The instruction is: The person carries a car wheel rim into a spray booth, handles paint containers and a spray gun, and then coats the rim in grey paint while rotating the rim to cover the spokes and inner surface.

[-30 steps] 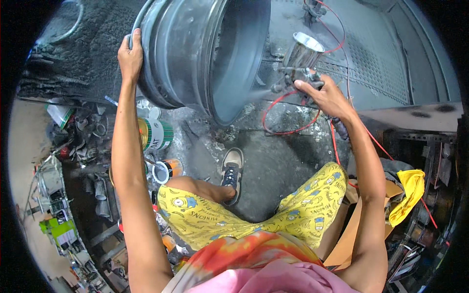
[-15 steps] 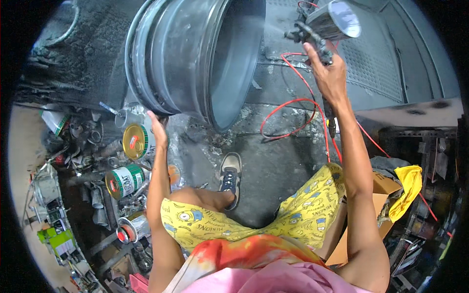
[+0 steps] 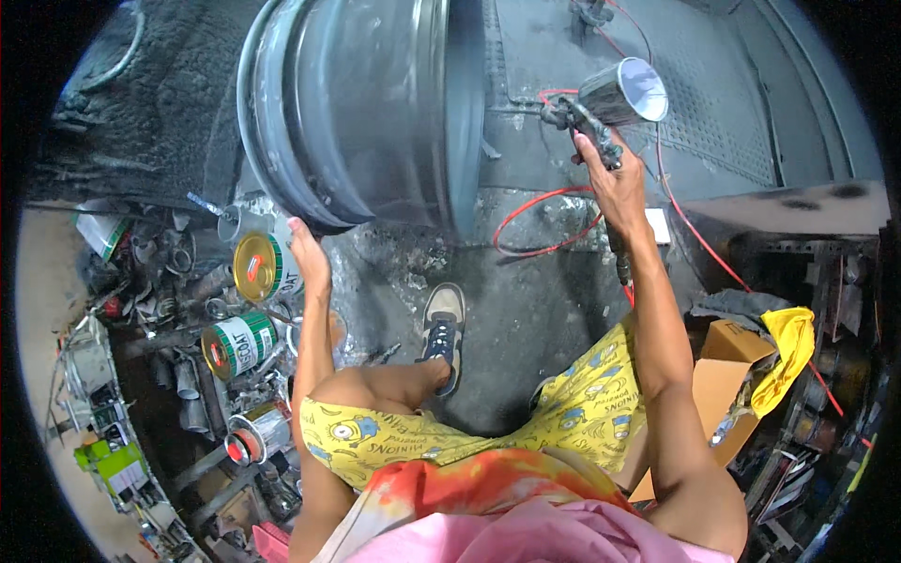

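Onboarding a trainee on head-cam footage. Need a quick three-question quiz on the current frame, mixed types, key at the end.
1. Multiple choice: what does the bare right hand hold?
A) A wooden-handled brush
B) A dark metal spray gun with a silvery cup
C) A blue plastic bucket

2. True or false: the bare left hand is nearer than the right hand to the grey cylindrical metal wheel rim.

3. Short answer: which brightly coloured thing lies by the open brown cardboard box, on the person's right?

Key:
1. B
2. True
3. A crumpled yellow cloth
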